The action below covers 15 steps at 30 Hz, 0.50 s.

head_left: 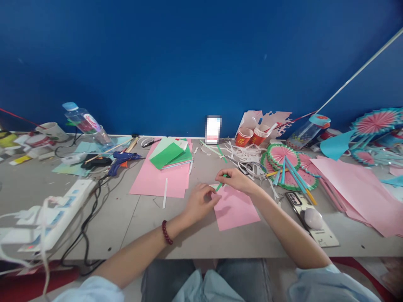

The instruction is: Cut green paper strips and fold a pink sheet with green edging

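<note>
A narrow green paper strip (218, 187) is stretched between my hands above a square sheet of pink paper (237, 212). My right hand (234, 180) pinches the strip's far end between thumb and fingers. At its near end the curled fingers of my left hand (201, 203) close on the strip; the fingertips partly hide the grip. The pink sheet lies flat on the grey table, and its upper left part is covered by my hands. A white strip of paper (165, 193) rests to the left of my left hand.
Green sheets (170, 156) lie on pink paper (141, 180) at the left, near a blue glue gun (122, 161) and a power strip (67, 214). Rightward are paper cups (244, 137), watermelon-patterned paper fans (285, 157), a phone (297, 203) and pink sheets (362, 188).
</note>
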Available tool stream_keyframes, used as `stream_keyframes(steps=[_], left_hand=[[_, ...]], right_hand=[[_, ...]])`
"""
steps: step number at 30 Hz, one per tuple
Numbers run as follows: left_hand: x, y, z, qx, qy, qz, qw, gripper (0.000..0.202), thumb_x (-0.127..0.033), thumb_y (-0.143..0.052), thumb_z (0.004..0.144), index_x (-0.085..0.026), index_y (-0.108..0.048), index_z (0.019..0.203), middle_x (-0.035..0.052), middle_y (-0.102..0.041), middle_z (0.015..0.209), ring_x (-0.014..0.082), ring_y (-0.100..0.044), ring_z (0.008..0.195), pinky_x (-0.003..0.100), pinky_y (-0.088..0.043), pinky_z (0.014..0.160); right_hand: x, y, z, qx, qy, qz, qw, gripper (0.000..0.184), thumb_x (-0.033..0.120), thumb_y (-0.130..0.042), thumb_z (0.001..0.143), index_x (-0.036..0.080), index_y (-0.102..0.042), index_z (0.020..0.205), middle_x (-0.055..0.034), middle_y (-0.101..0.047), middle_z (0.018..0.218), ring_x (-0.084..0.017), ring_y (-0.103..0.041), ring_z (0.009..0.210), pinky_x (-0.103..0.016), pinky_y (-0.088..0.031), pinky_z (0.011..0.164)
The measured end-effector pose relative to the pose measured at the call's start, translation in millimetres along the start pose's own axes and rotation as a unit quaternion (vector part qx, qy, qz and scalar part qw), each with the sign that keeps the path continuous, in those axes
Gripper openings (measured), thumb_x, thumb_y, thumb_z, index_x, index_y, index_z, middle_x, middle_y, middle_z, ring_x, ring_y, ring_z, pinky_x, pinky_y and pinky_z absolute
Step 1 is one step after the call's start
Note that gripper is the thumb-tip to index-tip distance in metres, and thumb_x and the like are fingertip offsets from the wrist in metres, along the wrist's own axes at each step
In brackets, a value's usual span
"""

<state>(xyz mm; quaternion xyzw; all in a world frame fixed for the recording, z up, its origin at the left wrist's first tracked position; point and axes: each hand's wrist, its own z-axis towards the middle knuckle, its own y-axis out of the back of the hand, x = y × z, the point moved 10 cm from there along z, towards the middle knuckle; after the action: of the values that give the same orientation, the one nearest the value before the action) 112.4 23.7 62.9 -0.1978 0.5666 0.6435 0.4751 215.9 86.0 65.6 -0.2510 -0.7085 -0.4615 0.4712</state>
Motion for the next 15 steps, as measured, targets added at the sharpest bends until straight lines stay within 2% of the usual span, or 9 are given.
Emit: stream_keyframes(steps=[3,5,7,11,15], left_hand=[[18.3,-2.1,4.7,0.010,0.077,-0.135,0.988,0.028,-0.043,-0.054,0.083,-0.017,-0.063,0.074,0.0025,-0.059,0.070,0.0152,-0.052,0.067,0.028,-0.040,0.064],[25.3,-8.3,5.6,0.031,0.108,-0.218,0.969,0.033,-0.046,-0.054,0.082,-0.017,-0.062,0.069,0.0018,-0.058,0.065,0.0138,-0.052,0.062,0.027,-0.039,0.061],[28.6,-10.0,5.7,0.036,0.122,-0.258,0.958,0.036,-0.048,-0.055,0.080,-0.017,-0.061,0.064,0.0010,-0.056,0.062,0.0127,-0.050,0.060,0.026,-0.038,0.059],[27.1,2.4,7.4,0.003,0.106,-0.209,0.972,0.032,-0.043,-0.055,0.081,-0.017,-0.058,0.063,0.0008,-0.055,0.065,0.0124,-0.049,0.062,0.025,-0.036,0.060],[25.6,9.9,9.9,-0.010,0.096,-0.167,0.981,0.028,-0.039,-0.056,0.081,-0.017,-0.057,0.063,-0.0006,-0.052,0.065,0.0115,-0.045,0.061,0.024,-0.034,0.058]], right_hand=[[10.0,-1.9,-5.4,-0.020,0.011,-0.034,0.999,0.021,0.038,-0.060,0.076,0.017,-0.067,0.073,0.0001,-0.063,0.067,-0.012,-0.053,0.064,-0.024,-0.039,0.062],[15.8,-1.6,-8.8,-0.035,0.016,-0.068,0.997,0.020,0.035,-0.059,0.077,0.018,-0.068,0.073,0.0001,-0.064,0.066,-0.012,-0.053,0.063,-0.024,-0.039,0.062],[19.4,-0.2,-11.5,-0.041,0.018,-0.085,0.995,0.019,0.034,-0.059,0.077,0.018,-0.068,0.074,0.0001,-0.065,0.067,-0.012,-0.053,0.063,-0.024,-0.039,0.062],[19.8,3.0,-12.6,-0.013,0.030,-0.099,0.995,0.020,0.036,-0.062,0.075,0.018,-0.070,0.076,-0.0004,-0.068,0.074,-0.012,-0.055,0.067,-0.023,-0.039,0.064],[11.6,0.8,-12.1,0.038,0.021,-0.118,0.992,0.025,0.040,-0.061,0.076,0.017,-0.070,0.075,-0.0005,-0.066,0.072,-0.012,-0.054,0.067,-0.023,-0.037,0.062]])
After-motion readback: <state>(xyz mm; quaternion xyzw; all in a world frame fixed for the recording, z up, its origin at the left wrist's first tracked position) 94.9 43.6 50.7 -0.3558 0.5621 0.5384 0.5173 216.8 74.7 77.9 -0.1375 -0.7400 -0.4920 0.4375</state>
